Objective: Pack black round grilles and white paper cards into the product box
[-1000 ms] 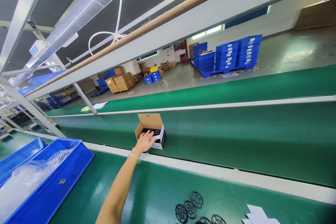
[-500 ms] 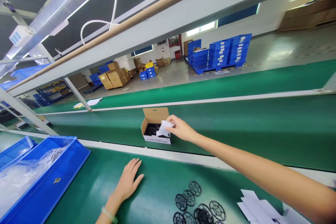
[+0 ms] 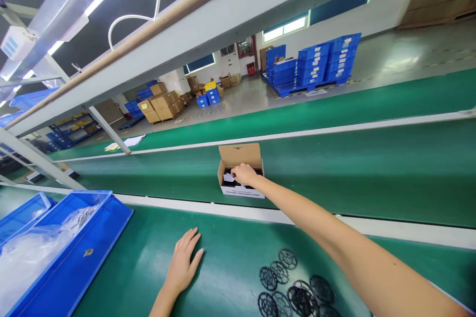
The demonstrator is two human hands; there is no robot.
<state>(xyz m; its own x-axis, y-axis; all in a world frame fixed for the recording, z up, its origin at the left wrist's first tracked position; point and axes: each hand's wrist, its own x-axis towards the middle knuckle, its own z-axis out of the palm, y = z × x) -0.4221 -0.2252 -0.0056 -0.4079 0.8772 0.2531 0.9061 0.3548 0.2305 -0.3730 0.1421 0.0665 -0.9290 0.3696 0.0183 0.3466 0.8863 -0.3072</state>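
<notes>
A green counter (image 3: 230, 277) runs beneath a conveyor belt (image 3: 334, 178). A blue bin (image 3: 74, 257) sits at left. The open cardboard box (image 3: 241, 171) stands on the belt; the right hand (image 3: 243, 174) reaches into it, grip pinched on a white slip (image 3: 228, 177). The left hand (image 3: 184, 260) lies flat and open on the counter, near black grilles (image 3: 293, 290).

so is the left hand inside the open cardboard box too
No, the left hand lies flat on the green table surface, while the right hand reaches into the open cardboard box.
</notes>
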